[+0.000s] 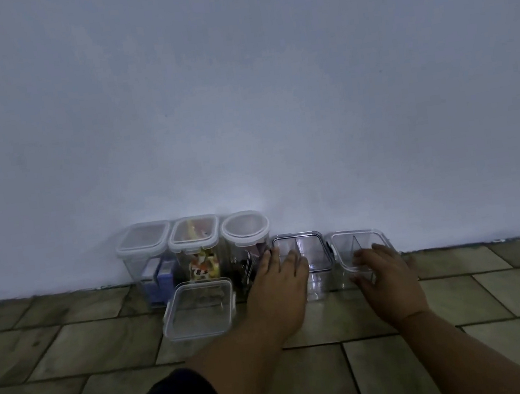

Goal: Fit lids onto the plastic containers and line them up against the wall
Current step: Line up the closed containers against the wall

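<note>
clear container, dark-rimmed lid, seemingly empty

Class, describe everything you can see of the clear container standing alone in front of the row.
The front container is a low square box of clear plastic with rounded corners. A clear lid sits on it, pale clips at its left and right edges. Nothing shows inside. It stands upright on the tiled floor, ahead of the row, apart from the left hand.
</note>
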